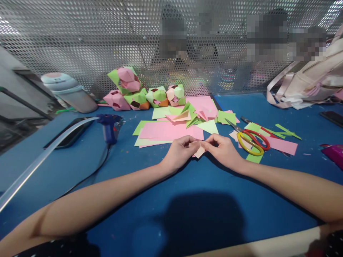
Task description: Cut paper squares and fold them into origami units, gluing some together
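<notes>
Between my two hands is a small pale pink piece of folded paper [199, 152], just above the blue table. My left hand [179, 152] pinches its left side with thumb and fingers. From the right, my right hand [223, 150] grips the other edge, its fingertips meeting the left ones. The fingers cover much of the paper. Beyond the hands lie stacked pink paper sheets [166, 130] and a heap of folded green and pink paper pieces [187, 115]. Scissors [253, 141] with a yellow and a red handle rest to the right of my right hand.
A blue glue gun [108, 128] with a long clear glue stick [50, 153] stands at left by a phone [69, 132]. Several folded paper balls [138, 99] line the perforated metal screen [107, 46]. A bottle [70, 92] stands back left, a bag [308, 84] back right.
</notes>
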The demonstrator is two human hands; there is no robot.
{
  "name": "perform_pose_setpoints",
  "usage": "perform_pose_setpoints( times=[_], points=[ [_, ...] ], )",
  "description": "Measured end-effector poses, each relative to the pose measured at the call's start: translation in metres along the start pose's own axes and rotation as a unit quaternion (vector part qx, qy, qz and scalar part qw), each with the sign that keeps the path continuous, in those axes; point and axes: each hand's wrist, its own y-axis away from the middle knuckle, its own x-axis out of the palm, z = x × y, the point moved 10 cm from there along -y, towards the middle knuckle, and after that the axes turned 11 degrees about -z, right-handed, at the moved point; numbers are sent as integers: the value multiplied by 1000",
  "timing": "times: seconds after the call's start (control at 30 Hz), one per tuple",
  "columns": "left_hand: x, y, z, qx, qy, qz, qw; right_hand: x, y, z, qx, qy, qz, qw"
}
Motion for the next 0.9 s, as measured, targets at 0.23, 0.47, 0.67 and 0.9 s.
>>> perform_pose_setpoints(
  times=[0.23, 0.47, 0.67, 0.9],
  points=[
    [1, 0, -4, 20, -32, 2, 999, 1, 0, -1, 4, -2, 2, 1000],
    [3, 2, -5, 37, -45, 12, 998, 3, 1, 2, -2, 11, 13, 1000],
    [5, 3, -8, 68, -37, 23, 997, 10, 5, 2, -5, 21, 42, 999],
    [6, 4, 1, 27, 41, 20, 999, 1, 5, 11, -39, 53, -6, 998]
  ],
)
